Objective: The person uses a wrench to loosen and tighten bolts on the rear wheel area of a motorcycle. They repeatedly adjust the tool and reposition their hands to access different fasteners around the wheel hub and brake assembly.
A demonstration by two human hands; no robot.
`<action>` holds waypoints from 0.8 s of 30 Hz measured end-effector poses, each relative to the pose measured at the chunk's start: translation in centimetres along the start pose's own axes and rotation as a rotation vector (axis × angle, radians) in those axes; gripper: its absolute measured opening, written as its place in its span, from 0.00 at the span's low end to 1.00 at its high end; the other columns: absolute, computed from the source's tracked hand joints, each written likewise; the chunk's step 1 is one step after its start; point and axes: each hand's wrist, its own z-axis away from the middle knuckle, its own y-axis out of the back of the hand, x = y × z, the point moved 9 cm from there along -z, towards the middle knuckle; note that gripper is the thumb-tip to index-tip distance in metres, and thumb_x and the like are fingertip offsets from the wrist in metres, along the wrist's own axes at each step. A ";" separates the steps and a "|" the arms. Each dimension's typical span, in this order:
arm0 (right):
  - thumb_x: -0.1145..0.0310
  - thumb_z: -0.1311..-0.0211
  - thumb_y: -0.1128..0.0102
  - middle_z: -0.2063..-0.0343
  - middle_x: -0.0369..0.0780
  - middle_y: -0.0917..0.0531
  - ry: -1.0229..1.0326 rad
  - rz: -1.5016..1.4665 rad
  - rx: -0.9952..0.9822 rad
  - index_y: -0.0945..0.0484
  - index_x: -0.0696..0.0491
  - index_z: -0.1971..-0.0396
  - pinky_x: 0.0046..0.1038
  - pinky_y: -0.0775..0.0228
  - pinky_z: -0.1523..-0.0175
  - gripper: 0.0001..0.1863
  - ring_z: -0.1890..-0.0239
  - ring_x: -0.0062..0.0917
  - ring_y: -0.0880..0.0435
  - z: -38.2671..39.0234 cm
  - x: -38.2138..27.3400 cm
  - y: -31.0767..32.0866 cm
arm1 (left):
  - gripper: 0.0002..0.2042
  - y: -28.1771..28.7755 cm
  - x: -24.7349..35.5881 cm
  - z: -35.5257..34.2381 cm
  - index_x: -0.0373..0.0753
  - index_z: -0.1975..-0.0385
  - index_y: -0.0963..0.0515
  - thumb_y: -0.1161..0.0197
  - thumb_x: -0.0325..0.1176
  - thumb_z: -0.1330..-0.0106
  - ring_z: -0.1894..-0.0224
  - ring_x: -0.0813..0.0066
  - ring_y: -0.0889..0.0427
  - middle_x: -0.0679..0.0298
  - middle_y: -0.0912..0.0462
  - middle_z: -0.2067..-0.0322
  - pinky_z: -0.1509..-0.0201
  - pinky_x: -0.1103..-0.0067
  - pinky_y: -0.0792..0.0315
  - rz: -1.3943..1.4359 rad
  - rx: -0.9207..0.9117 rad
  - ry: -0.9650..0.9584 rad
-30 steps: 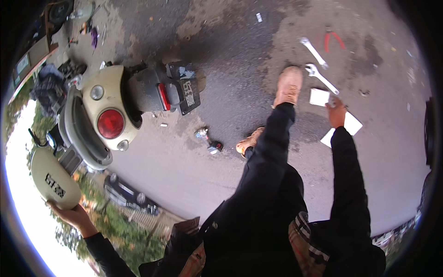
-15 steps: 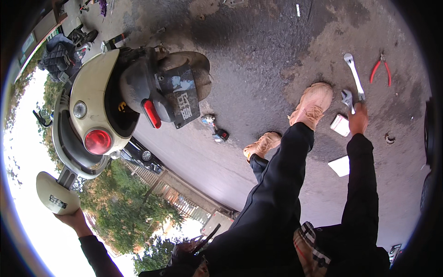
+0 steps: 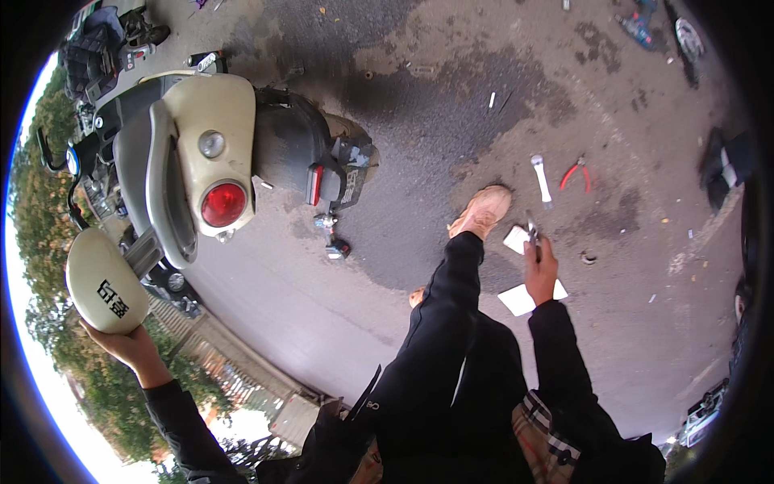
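My left hand [image 3: 129,348] grips the lower edge of a cream rounded part [image 3: 101,274] on a grey bracket at the rear of the cream scooter [image 3: 197,121]. My right hand [image 3: 542,266] is closed on an adjustable wrench [image 3: 532,227], just above a small white item [image 3: 513,240] and a white sheet [image 3: 513,301] on the pavement. A long silver wrench [image 3: 542,181] and red-handled pliers [image 3: 588,178] lie a little farther out. A cordless power tool [image 3: 337,248] lies below the scooter's rear fender.
A second power tool [image 3: 637,31] and a dark elongated item [image 3: 687,44] lie at the upper right. A dark shoe with trouser leg [image 3: 717,169], apparently another person's, is at the right. A parked bike [image 3: 97,40] stands at the upper left; trees line the left.
My right hand has taken hold of the adjustable wrench from the ground. My left hand stays on the cream part. The view has shifted, bringing the shoe and second power tool into sight.
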 end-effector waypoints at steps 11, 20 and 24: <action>0.66 0.21 0.47 0.66 0.34 0.18 0.131 -0.403 -0.283 0.21 0.59 0.53 0.24 0.29 0.55 0.11 0.62 0.15 0.23 -0.5 -33.5 1.6 | 0.30 1.9 -3.0 0.2 0.38 0.31 0.30 0.50 0.56 0.20 0.37 0.63 0.20 0.56 0.23 0.38 0.34 0.69 0.26 0.091 0.144 0.102; 0.65 0.21 0.44 0.71 0.37 0.16 0.125 -0.487 -0.449 0.20 0.58 0.53 0.20 0.39 0.80 0.11 0.82 0.14 0.24 -4.1 -44.2 -6.2 | 0.28 2.5 -4.1 1.3 0.36 0.42 0.24 0.53 0.56 0.23 0.47 0.61 0.14 0.53 0.17 0.49 0.43 0.67 0.19 0.095 0.297 0.149; 0.61 0.22 0.41 0.74 0.35 0.18 0.136 -0.219 -0.464 0.22 0.56 0.55 0.19 0.38 0.79 0.12 0.84 0.11 0.28 -7.3 -44.9 -9.2 | 0.25 3.3 -4.3 1.2 0.35 0.49 0.19 0.53 0.51 0.28 0.49 0.59 0.13 0.53 0.16 0.52 0.44 0.64 0.18 0.122 0.416 0.136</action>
